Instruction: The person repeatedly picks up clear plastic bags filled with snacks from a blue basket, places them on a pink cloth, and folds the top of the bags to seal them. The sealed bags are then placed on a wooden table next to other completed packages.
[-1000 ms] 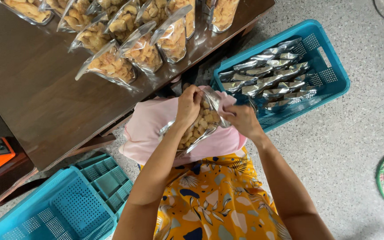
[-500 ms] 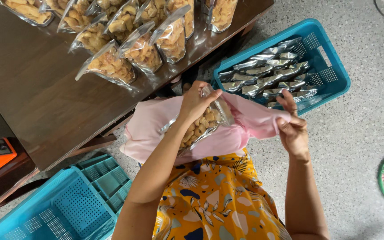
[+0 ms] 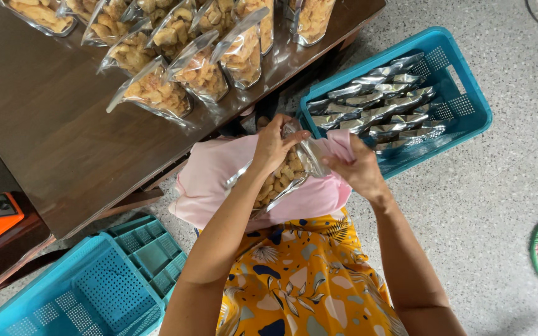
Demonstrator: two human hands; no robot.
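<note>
Fingers of left hand (image 3: 273, 144) and right hand (image 3: 357, 167) grasp snack-filled pouch (image 3: 281, 177); blue basket (image 3: 465, 112) holds silver pouches (image 3: 378, 106).

Two hands are in view, the left hand (image 3: 273, 144) and the right hand (image 3: 357, 168), both at the centre on one clear pouch of fried snacks (image 3: 281, 177). One pink cloth (image 3: 213, 180) lies under it. At twelve o'clock, about nine filled pouches (image 3: 203, 68) stand on one brown table (image 3: 51, 143); some are cut off by the edge. Two blue baskets show: a basket at two o'clock (image 3: 462, 93) holds a stack of silver empty pouches (image 3: 381, 106), too overlapped to count, and an empty basket (image 3: 88, 292) sits at seven o'clock.
</note>
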